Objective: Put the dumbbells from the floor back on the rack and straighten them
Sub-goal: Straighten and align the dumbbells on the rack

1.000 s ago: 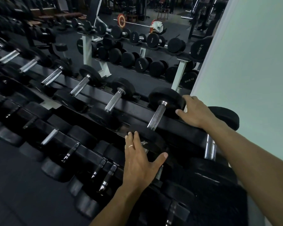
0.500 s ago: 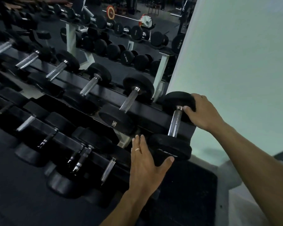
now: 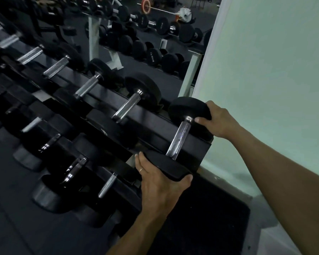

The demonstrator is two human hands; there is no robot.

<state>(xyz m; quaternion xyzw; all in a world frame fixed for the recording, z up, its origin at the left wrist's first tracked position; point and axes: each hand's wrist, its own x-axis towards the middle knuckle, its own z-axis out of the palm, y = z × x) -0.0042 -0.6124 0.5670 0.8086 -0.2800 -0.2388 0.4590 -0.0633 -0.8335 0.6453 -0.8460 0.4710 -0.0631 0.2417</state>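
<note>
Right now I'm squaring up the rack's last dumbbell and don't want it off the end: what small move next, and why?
Probably ease it slightly leftward. The left hand cups the dumbbell's near head, the right hand grips its far head, and its handle crosses the top rail close beside the rail's right end, with a wider gap to the neighbouring dumbbell.

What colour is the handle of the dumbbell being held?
Shiny silver metal with a knurled texture on the handle, seen in the head view.
</note>
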